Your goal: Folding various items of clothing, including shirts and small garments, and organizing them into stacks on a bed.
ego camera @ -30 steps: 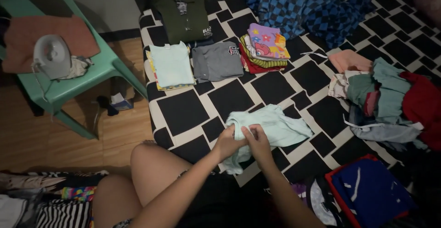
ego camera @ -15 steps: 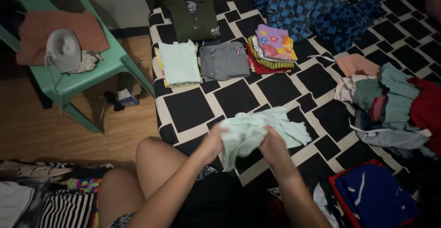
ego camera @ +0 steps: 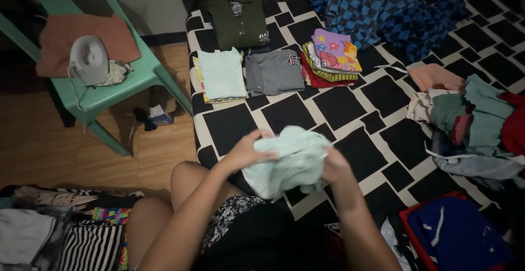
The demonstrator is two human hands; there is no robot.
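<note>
Left hand [ego camera: 246,152] and right hand [ego camera: 334,167] both gripping a bunched mint shirt [ego camera: 287,161], lifted above the checkered bed [ego camera: 361,156].

Bare arms and knees, dark patterned clothing

The person's left hand [ego camera: 247,149] and right hand [ego camera: 334,166] are bare, with no rings, watch or gloves showing, and both forearms are uncovered up to the bottom edge of the view, so no sleeves appear. The 2 knees are bare too. Across the lap lies dark clothing: a black fabric with a small pale speckled or floral print on the left side, and plain black cloth toward the middle. Finer detail is lost in the dim light.
</note>
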